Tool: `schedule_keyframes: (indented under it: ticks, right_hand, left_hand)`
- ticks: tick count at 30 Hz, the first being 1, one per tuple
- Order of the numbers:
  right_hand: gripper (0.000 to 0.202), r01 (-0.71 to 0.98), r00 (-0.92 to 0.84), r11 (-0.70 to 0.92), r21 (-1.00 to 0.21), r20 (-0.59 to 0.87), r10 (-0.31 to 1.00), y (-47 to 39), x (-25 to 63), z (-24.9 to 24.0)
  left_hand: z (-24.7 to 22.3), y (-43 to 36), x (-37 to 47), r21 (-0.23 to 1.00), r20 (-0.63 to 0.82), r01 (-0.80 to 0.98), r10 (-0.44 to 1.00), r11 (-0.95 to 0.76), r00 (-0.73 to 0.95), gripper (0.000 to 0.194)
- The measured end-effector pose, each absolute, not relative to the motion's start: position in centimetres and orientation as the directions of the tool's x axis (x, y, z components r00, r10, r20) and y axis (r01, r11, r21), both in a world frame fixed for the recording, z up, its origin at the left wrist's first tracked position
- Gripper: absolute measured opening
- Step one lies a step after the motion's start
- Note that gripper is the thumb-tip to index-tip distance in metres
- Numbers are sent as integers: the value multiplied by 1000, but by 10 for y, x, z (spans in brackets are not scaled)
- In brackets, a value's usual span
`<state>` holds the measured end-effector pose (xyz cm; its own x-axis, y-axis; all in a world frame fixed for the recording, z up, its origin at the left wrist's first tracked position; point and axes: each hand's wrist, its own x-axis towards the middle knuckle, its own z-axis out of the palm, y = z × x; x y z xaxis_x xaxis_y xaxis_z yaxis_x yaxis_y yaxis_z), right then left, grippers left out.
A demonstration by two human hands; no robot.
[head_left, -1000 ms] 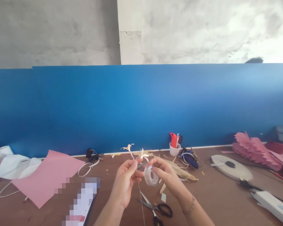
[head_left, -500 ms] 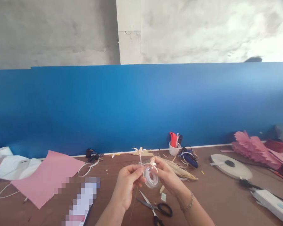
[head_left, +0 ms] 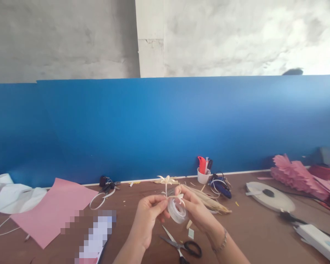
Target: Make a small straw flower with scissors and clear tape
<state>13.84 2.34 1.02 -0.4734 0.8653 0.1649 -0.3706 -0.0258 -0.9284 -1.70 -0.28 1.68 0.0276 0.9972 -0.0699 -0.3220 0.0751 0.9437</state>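
Observation:
My left hand [head_left: 153,211] is closed, thumb and fingertips pinched on the thin stem of a small cream flower [head_left: 166,180] whose petals spread at the top. My right hand [head_left: 195,205] is closed too, its fingertips around a second pale flower-like piece [head_left: 179,198] beside the first. A clear roll [head_left: 177,211], which looks like tape, hangs between both hands against the right fingers; its exact grip is partly hidden. Below them, black-handled scissors [head_left: 178,245] lie with blades apart on the brown table [head_left: 225,238].
Dried husk strips [head_left: 213,203] lie behind my right hand, near a white cup [head_left: 203,176] of pens. Pink paper [head_left: 53,212] and a blurred-out object [head_left: 97,234] lie left. Rightward are a pale oval disc [head_left: 271,196], a power strip [head_left: 319,240] and pleated pink paper [head_left: 294,176].
Both hands keep their hold. The cream flower has shifted slightly right and lower in the picture, and the clear roll has moved a little with it. The view has tilted slightly upward.

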Motion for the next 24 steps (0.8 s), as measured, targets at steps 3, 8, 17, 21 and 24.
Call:
schedule_keyframes:
  ticks: [3, 8, 17, 21, 24]
  right_hand:
    - [30, -374, -478, -28, -927, 166, 863, 22, 137, 11]
    - [30, -390, -477, -38, -920, 167, 863, 23, 140, 10]
    - [34, -392, -487, -75, -917, 138, 862, 26, 142, 8]
    - [33, -351, -433, -69, -934, 96, 896, 26, 141, 10]
    - [31, -336, -397, -46, -941, 97, 913, 25, 140, 10]
  left_hand:
    - [12, 0, -18, 937, -57, -343, 998, 61, 22, 28]
    - [13, -1, -20, 934, -19, -357, 1000, 27, 25, 24]
    - [19, -4, -18, 965, -44, -257, 997, 58, 60, 27]
    - [21, -5, -14, 985, 32, -168, 999, -35, -18, 23]
    - [20, -5, -14, 990, 109, -81, 993, -113, -52, 18]
